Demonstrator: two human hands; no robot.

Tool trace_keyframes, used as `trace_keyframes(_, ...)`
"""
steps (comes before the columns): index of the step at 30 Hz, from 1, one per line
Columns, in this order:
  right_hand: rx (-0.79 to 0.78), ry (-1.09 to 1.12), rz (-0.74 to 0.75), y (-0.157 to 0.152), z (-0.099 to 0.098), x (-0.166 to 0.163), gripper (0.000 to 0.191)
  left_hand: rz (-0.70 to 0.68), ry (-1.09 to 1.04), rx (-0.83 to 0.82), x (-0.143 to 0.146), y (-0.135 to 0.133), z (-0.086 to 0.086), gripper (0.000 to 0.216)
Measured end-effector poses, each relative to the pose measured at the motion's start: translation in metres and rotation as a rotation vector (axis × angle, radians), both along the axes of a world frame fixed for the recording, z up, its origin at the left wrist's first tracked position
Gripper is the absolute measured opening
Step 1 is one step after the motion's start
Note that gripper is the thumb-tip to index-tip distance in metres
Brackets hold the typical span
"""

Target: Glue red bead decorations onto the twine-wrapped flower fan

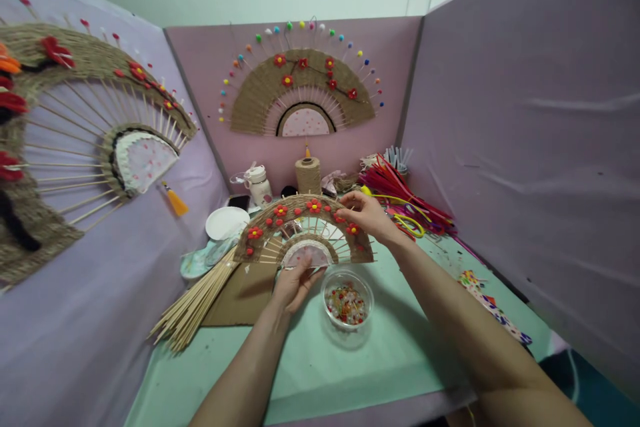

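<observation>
A half-round woven fan [273, 227] with red, yellow-centred flowers and thin stick ribs is held up over the table. My left hand [297, 283] grips it at the bottom, thumb on the pale half-round centre piece. At the fan's upper right edge is my right hand [367, 213], its fingers bent and close together by a red dot on the woven band. Whether something small is between those fingers I cannot make out. Just below the fan stands a clear round tub [349, 307] of small red, white and gold beads.
Thin wooden sticks [197, 303] lie on cardboard [235, 300] at left, near a white plate [227, 221]. A twine spool [308, 177] and white bottle [258, 185] stand behind. Red pipe cleaners [400, 190] fill the back right. Larger fans [305, 90] hang on the partitions.
</observation>
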State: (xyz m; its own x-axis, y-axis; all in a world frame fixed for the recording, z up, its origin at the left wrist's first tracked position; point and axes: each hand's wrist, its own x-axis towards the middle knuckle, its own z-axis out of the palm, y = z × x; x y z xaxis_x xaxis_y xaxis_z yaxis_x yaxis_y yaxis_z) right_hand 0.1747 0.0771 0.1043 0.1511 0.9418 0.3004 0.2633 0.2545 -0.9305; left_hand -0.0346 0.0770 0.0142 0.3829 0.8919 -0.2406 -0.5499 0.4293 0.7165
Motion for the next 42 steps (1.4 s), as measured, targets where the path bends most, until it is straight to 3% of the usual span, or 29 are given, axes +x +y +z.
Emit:
trace_keyframes(4, -0.022, -0.126, 0.12, 0.008, 0.005, 0.004, 0.043, 0.037, -0.003, -0.002, -0.003, 0.002, 0.003, 0.018)
trace_keyframes(7, 0.086, -0.287, 0.017, 0.035, 0.012, 0.013, 0.037, 0.163, -0.043, -0.012, -0.009, 0.006, 0.007, 0.016)
trace_keyframes(9, 0.133, -0.424, -0.135, 0.064, 0.017, 0.019, 0.035, 0.277, -0.09, -0.022, -0.014, 0.011, 0.01, 0.016)
trace_keyframes(12, 0.098, -0.552, -0.159, 0.117, 0.023, 0.023, 0.04, 0.388, -0.139, -0.051, -0.022, 0.017, 0.015, 0.02)
trace_keyframes(16, 0.046, -0.732, -0.146, 0.18, 0.029, 0.013, 0.064, 0.432, -0.183, -0.092, -0.029, 0.021, 0.018, 0.023)
trace_keyframes(20, -0.013, -0.846, -0.152, 0.219, 0.033, -0.003, 0.042, 0.42, -0.218, -0.14, -0.031, 0.023, 0.016, 0.025)
trace_keyframes(23, -0.04, -0.891, -0.153, 0.23, 0.035, -0.008, 0.032, 0.408, -0.231, -0.17, -0.032, 0.023, 0.016, 0.024)
trace_keyframes(28, 0.056, -0.904, -0.192, 0.21, 0.052, 0.004, 0.041, 0.421, -0.24, -0.222, -0.032, 0.021, 0.022, 0.021)
trace_keyframes(35, 0.203, -0.921, -0.178, 0.116, 0.095, 0.039, 0.042, 0.47, -0.294, -0.12, -0.041, 0.026, 0.025, 0.023)
trace_keyframes(38, 0.086, -0.99, -0.074, 0.073, 0.094, 0.046, 0.038, 0.477, -0.285, -0.074, -0.044, 0.028, 0.023, 0.022)
trace_keyframes(42, -0.042, -0.983, -0.001, 0.028, 0.075, 0.045, 0.032, 0.524, -0.284, -0.059, -0.043, 0.028, 0.024, 0.018)
